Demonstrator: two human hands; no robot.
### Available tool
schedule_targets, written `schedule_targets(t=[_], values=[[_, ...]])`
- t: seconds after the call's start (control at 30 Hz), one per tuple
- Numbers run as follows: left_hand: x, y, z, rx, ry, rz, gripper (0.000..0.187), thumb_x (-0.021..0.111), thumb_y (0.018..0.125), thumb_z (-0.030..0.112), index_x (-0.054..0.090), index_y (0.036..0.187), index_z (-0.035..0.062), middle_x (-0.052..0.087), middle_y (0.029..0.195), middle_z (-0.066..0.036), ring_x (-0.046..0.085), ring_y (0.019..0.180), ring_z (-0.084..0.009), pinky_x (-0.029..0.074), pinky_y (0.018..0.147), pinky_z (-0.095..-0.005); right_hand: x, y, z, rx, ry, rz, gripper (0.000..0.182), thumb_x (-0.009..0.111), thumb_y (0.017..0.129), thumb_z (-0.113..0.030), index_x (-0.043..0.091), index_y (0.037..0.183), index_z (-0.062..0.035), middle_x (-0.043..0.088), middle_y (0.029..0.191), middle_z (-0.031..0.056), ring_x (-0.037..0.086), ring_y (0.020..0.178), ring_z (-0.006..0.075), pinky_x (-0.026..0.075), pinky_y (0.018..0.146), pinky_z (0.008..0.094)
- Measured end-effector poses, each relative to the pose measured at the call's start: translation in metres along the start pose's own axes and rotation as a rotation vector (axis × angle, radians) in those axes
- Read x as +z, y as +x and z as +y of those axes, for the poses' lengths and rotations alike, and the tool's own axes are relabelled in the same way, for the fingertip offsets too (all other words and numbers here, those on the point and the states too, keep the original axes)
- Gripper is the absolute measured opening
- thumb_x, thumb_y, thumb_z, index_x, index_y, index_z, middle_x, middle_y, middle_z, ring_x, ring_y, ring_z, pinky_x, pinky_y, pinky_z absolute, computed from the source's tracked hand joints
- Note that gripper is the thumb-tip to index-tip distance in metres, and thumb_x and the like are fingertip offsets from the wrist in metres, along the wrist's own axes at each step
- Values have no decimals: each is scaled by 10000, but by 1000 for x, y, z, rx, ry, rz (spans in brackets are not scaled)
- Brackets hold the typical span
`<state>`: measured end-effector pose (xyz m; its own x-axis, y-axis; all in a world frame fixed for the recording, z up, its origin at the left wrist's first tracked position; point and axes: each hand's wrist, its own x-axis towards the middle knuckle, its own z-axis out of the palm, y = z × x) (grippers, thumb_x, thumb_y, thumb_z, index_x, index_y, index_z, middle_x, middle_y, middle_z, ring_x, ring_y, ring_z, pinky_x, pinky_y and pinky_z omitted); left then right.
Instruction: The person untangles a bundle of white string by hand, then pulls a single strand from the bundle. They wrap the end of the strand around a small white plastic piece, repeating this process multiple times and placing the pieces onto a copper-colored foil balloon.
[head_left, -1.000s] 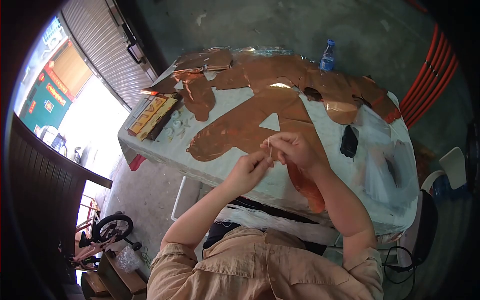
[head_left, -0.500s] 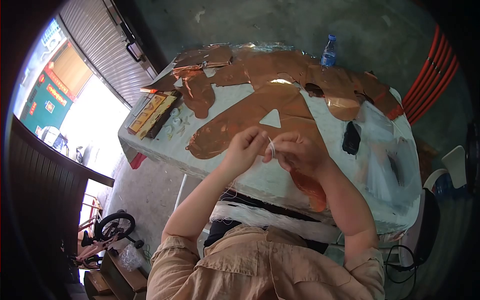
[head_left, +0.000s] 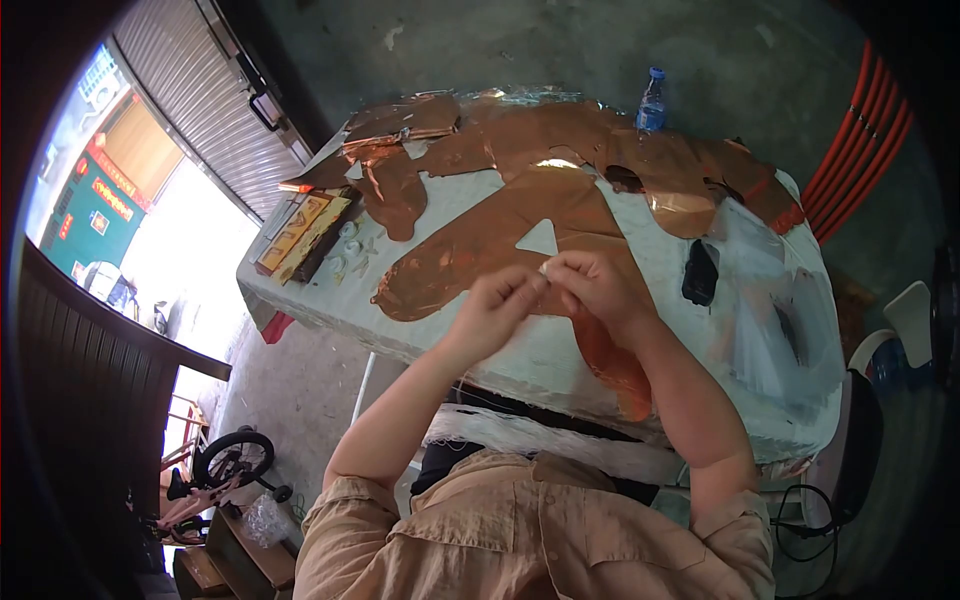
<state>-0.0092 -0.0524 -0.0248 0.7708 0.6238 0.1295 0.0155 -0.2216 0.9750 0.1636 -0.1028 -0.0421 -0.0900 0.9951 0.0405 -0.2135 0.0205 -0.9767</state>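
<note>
our left hand (head_left: 497,308) and right hand (head_left: 598,288) meet fingertip to fingertip above the table (head_left: 520,350), both pinched shut on a small pale piece (head_left: 544,268); what it is we cannot tell. it sits between the fingertips, over the copper-coloured foil sheet (head_left: 480,255) with its triangular cutout. a water bottle (head_left: 652,101) stands at the far edge; a black object (head_left: 699,272) lies to the right.
</note>
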Motion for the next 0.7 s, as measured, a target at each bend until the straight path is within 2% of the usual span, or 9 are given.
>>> schedule_targets(t=[0.07, 0.13, 0.17, 0.27, 0.37, 0.47, 0.57, 0.63, 0.7], values=[[-4, 5, -1, -45, -169, 66, 186, 490, 897, 201, 561, 853, 35, 506, 686, 47, 415, 628, -15, 338, 535, -173, 2, -4, 0, 49, -115, -39, 198, 478, 875, -189, 604, 880, -36, 614, 722, 41, 473, 452, 57, 355, 407, 188], [-7, 12, -10, 34, -1, 113, 191, 491, 898, 215, 559, 847, 44, 485, 673, 57, 393, 601, -11, 310, 512, -173, 12, -11, -14, 46, 245, -97, 199, 482, 875, -195, 598, 879, -34, 617, 738, 39, 455, 435, 56, 350, 403, 187], [-6, 11, -14, 34, 0, 116, 191, 491, 898, 215, 559, 847, 44, 485, 673, 57, 393, 601, -11, 310, 512, -173, 10, -7, -11, 47, 245, -100, 199, 482, 875, -195, 598, 879, -34, 617, 738, 39, 455, 435, 56, 350, 403, 187], [-1, 4, -8, -4, 1, 27, 203, 475, 906, 229, 555, 845, 53, 465, 654, 64, 379, 583, -10, 299, 502, -172, 0, 3, -1, -141, 115, 106, 203, 481, 875, -202, 593, 859, -33, 618, 750, 43, 460, 441, 60, 353, 406, 184], [-12, 12, -4, 48, -91, 123, 184, 488, 899, 217, 552, 848, 53, 457, 660, 70, 382, 590, -13, 305, 510, -173, 0, -5, -4, 39, -89, 11, 206, 446, 884, -165, 589, 876, -17, 615, 767, 58, 495, 491, 66, 390, 451, 178], [-4, 12, -24, 49, -54, 111, 192, 480, 902, 226, 552, 846, 57, 433, 631, 67, 356, 549, -19, 283, 483, -173, 7, -9, -14, 70, 203, -216, 217, 440, 888, -161, 591, 887, -5, 605, 741, 47, 477, 478, 54, 376, 449, 176], [10, 9, -21, 143, -48, 97, 208, 471, 905, 244, 550, 842, 63, 423, 619, 64, 345, 541, -21, 281, 475, -173, 0, -1, -9, -41, 155, 34, 209, 449, 882, -159, 588, 871, -3, 594, 696, 49, 473, 470, 61, 372, 448, 178], [-2, 8, -3, 25, -141, 79, 221, 467, 908, 248, 558, 883, 47, 431, 658, 75, 364, 590, -18, 309, 514, -168, -2, -1, -6, -28, -199, 116, 208, 450, 881, -158, 590, 868, -5, 586, 658, 58, 472, 457, 67, 379, 452, 179], [-9, 13, -8, 20, -128, 125, 224, 465, 909, 247, 561, 893, 46, 436, 665, 74, 362, 588, -16, 307, 512, -166, -1, -4, -5, 39, -140, -40, 210, 448, 882, -157, 591, 870, -3, 586, 658, 60, 475, 461, 66, 381, 455, 177]])
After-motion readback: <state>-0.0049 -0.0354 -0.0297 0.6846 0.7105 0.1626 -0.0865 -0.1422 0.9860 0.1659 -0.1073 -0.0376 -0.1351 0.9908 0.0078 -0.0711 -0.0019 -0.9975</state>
